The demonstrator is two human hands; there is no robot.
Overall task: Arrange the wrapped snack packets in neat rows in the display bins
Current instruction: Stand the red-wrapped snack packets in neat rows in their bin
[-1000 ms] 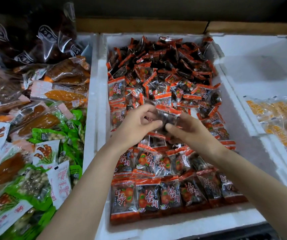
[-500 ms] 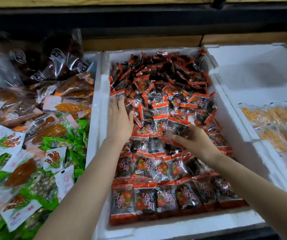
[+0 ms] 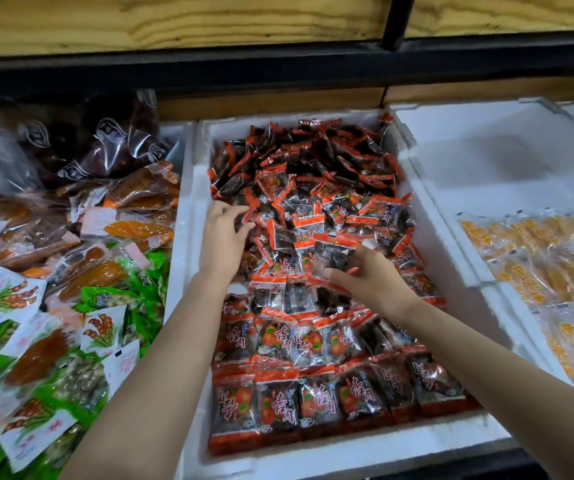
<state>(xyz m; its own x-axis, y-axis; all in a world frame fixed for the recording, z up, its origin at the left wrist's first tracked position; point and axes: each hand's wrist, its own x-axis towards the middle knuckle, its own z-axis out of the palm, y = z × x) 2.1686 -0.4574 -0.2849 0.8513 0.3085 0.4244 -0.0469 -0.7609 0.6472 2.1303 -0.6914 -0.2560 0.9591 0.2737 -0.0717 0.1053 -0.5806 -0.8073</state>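
A white foam bin (image 3: 188,216) holds many red-and-black wrapped snack packets. Those at the near end lie in neat rows (image 3: 316,400); the far half is a loose pile (image 3: 316,168). My left hand (image 3: 221,239) reaches into the pile by the bin's left wall, its fingers curled round the edge of a packet (image 3: 249,211). My right hand (image 3: 365,277) is at the bin's middle and grips a small stack of packets (image 3: 334,252), thumb below and fingers behind.
The left bin (image 3: 53,289) is heaped with green, white and orange snack bags and dark bags at the back. The right foam bin (image 3: 486,161) holds yellow packets (image 3: 548,265) at its near end. A wooden shelf with a black rail (image 3: 278,64) hangs overhead.
My left hand has moved further into the pile along the left wall and its flat fingers have curled onto a packet. The right hand keeps its stack. The view has tilted upward.
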